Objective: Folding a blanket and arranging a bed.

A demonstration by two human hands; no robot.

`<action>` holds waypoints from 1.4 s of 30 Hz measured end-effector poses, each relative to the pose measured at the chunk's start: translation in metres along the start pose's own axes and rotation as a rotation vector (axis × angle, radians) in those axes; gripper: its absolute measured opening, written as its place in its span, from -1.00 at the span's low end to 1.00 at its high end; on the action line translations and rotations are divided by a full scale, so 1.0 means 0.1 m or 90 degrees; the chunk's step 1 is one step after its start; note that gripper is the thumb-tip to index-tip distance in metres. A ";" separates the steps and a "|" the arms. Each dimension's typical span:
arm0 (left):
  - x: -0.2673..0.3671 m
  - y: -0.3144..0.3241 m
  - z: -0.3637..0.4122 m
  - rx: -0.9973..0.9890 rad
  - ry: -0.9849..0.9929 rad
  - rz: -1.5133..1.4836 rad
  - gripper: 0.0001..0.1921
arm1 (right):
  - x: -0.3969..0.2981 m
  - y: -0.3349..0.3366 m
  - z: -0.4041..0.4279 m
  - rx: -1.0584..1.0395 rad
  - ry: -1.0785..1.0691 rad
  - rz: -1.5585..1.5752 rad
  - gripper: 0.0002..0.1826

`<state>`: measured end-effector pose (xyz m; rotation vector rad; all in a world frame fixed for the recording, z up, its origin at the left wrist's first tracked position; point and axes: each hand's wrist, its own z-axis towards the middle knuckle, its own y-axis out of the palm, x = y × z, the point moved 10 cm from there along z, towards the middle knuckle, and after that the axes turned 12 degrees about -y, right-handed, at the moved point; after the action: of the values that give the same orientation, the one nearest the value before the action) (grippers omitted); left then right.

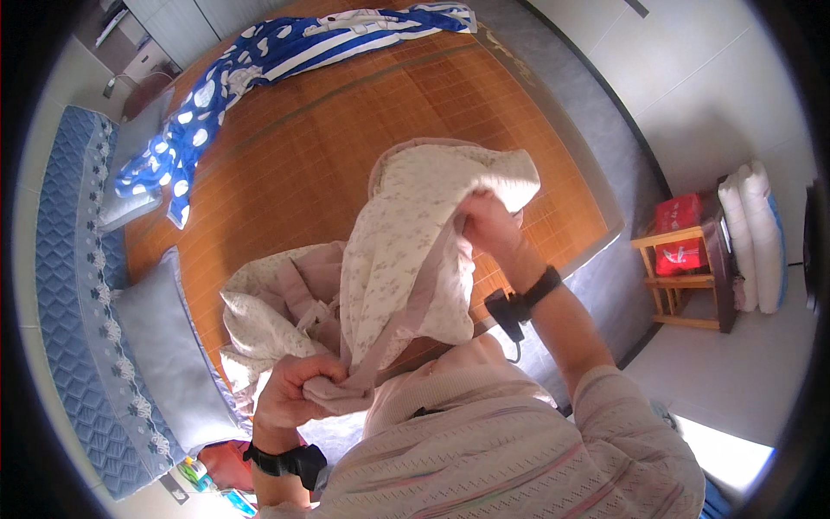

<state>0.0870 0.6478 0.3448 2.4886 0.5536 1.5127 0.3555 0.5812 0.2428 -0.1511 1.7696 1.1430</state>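
A cream quilt with a small floral print and a pinkish border (405, 253) hangs between my two hands. My left hand (301, 389) is closed around a bunched corner of its border, close to my body. Farther out and to the right, my right hand (489, 220) grips another edge, with the cloth draped over and past the fingers. The fingertips of the right hand are partly hidden by the fabric. More of the quilt lies crumpled in folds at the left, on the bed covered by an orange-brown woven mat (311, 156).
A blue blanket with white dots and stripes (259, 58) lies along the bed's far and left edges. A grey pillow (168, 350) rests by the blue quilted headboard (71, 311). To the right stand a wooden stool (681, 282) with a red bag (677, 240) and folded white bedding (755, 237).
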 end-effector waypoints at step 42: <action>-0.44 -1.79 -0.13 0.397 0.163 -0.322 -0.58 | 1.62 0.11 -0.55 -0.669 0.013 -0.977 -0.74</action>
<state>0.0178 0.7928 0.2543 2.2406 1.7770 1.6117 0.2310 0.6070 0.1277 -1.7512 0.4357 0.6706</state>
